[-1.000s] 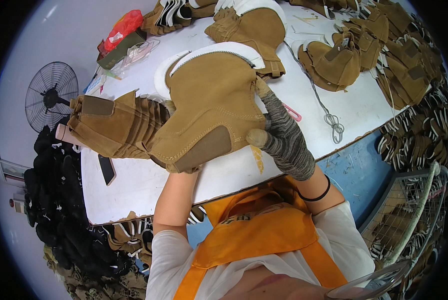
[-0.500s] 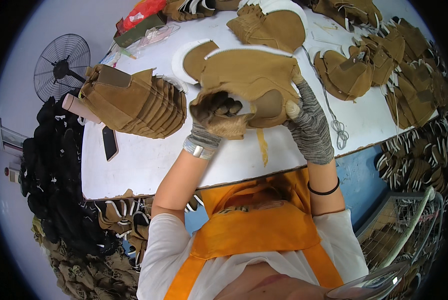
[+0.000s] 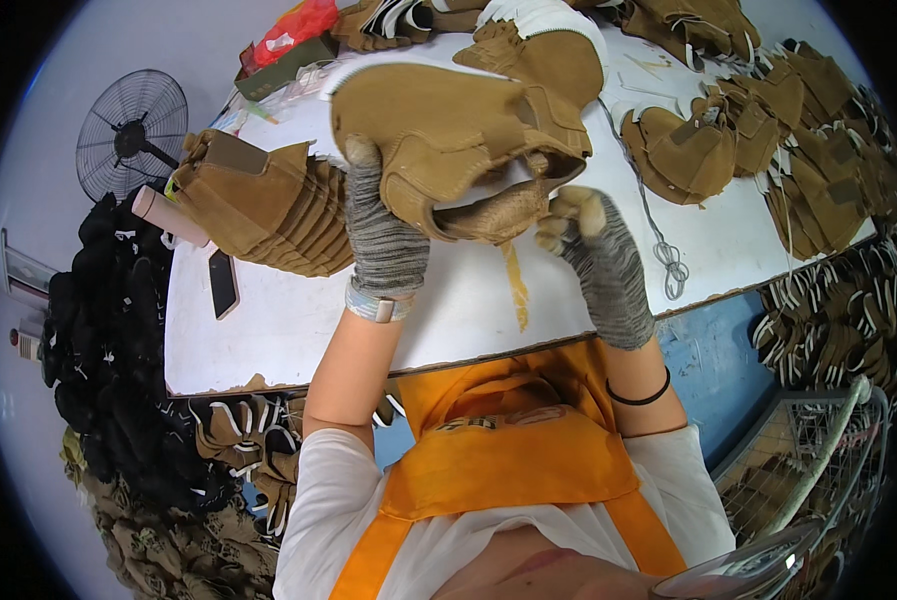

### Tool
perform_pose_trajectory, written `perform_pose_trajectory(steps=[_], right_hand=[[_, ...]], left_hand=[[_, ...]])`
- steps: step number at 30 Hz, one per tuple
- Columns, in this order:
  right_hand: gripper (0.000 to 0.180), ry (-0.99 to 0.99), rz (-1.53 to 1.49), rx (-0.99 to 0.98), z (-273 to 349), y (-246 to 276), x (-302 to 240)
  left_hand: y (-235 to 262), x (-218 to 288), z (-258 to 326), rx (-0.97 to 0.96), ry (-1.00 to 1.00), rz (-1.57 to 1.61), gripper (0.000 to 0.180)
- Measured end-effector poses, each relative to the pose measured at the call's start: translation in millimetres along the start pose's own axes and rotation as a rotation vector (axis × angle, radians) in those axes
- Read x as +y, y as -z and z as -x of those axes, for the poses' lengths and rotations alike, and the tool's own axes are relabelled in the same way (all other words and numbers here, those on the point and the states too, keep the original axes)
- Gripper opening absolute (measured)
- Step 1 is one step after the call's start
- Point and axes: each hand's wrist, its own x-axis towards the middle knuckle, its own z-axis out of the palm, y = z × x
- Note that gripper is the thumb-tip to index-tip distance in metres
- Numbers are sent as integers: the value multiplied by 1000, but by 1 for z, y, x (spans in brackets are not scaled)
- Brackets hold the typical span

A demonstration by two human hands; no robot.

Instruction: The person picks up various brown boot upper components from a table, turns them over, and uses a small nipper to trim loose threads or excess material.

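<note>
Raised over the white table, a brown suede boot upper [image 3: 438, 130] with a pale far edge is tilted so its curved opening faces me. My left hand [image 3: 383, 225], in a grey knit glove, grips its left side; the thumb lies over the suede and the other fingers are hidden behind. Beside the opening's lower right edge is my gloved right hand [image 3: 593, 245], its pale-tipped fingers loosely bent and apart. No object shows in it; whether a fingertip touches the upper I cannot tell. A stack of similar uppers [image 3: 268, 205] stands left of my left hand.
On the white table [image 3: 298, 340] lie a dark phone [image 3: 223, 284], a bundled grey cord [image 3: 671, 270] and a yellowish strip [image 3: 516, 285]. More brown uppers [image 3: 683, 155] fill the right side. A fan [image 3: 130, 138] stands left; a wire cart [image 3: 798, 460] sits lower right.
The boot upper has turned and shifted up and left. My left hand has moved from inside its opening to its left side. My right hand has let go of its right side and dropped slightly.
</note>
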Motion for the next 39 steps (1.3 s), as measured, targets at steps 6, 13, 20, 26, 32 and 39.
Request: perform_pose_trajectory(steps=[6, 13, 20, 26, 32, 39], right_hand=[[56, 162, 353, -69, 13, -35, -17], [38, 234, 569, -169, 19, -32, -16], [22, 411, 788, -130, 4, -38, -18], [29, 199, 427, -13, -13, -22, -24], [41, 300, 279, 189, -13, -19, -24], [136, 494, 451, 36, -31, -26, 8]], left_hand=[[-3, -2, -1, -162, -94, -157, 67], [-7, -5, -10, 0, 108, 74, 51], [10, -12, -22, 1, 326, 193, 46], [-6, -17, -10, -16, 512, 384, 56], [-13, -17, 0, 22, 389, 340, 57], [-24, -17, 20, -66, 206, 220, 60]])
